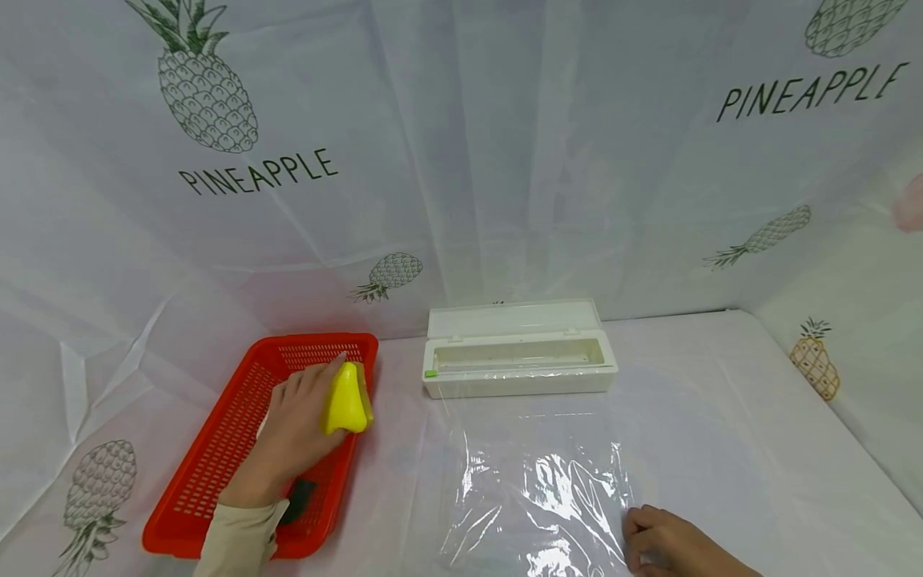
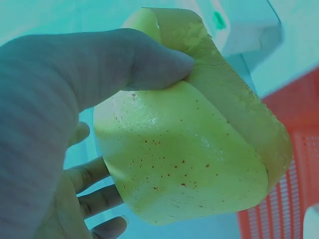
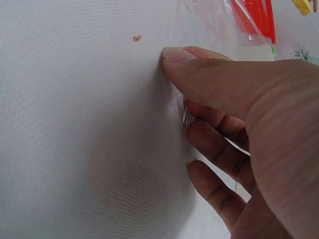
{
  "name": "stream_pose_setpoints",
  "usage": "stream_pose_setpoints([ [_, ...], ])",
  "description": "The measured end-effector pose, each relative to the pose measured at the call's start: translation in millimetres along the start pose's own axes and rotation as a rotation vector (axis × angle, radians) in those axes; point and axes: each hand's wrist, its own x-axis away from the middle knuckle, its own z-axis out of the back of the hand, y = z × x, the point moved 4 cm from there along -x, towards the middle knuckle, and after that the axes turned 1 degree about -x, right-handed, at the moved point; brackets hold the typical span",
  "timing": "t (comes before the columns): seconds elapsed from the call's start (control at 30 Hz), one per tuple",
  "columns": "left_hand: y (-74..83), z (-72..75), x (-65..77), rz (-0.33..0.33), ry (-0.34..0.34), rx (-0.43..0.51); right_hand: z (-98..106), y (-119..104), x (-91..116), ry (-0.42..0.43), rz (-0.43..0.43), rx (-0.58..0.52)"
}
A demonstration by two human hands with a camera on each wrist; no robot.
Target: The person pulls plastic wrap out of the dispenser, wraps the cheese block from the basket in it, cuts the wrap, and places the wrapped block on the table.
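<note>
My left hand (image 1: 294,425) grips a yellow foam-like piece (image 1: 346,401) between thumb and fingers, over the red basket (image 1: 160,513). In the left wrist view the piece (image 2: 189,159) has a smooth, red-specked face and a rougher, paler side; the thumb presses near its top. A sheet of clear cling film (image 1: 534,489) runs from the white dispenser box (image 1: 519,383) toward me over the table. At its near right side, my right hand (image 1: 663,538) pinches the film's edge between thumb and forefinger, low at the white tablecloth (image 3: 89,124).
A dark flat thing (image 1: 297,501) lies in the basket, partly hidden by the left sleeve (image 1: 241,538). The dispenser's lid (image 1: 512,319) stands raised, and a small green slider (image 1: 430,373) sits at its left front. Behind everything hangs a pineapple-print cloth (image 1: 490,160).
</note>
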Motion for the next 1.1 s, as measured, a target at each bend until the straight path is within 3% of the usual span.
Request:
stream_pose_setpoints([
  [0.23,22.6,-6.8,-1.7,-0.031,-0.007,0.022,0,0,0,-0.027,-0.01,-0.009],
  [0.53,44.9,-35.6,-2.7,-0.097,-0.023,-0.02,0,2,2,-0.033,-0.042,-0.019],
  [1.1,88.3,-82.1,-1.9,-0.181,-0.141,-0.009,2,-1,2,-0.007,-0.014,0.002],
])
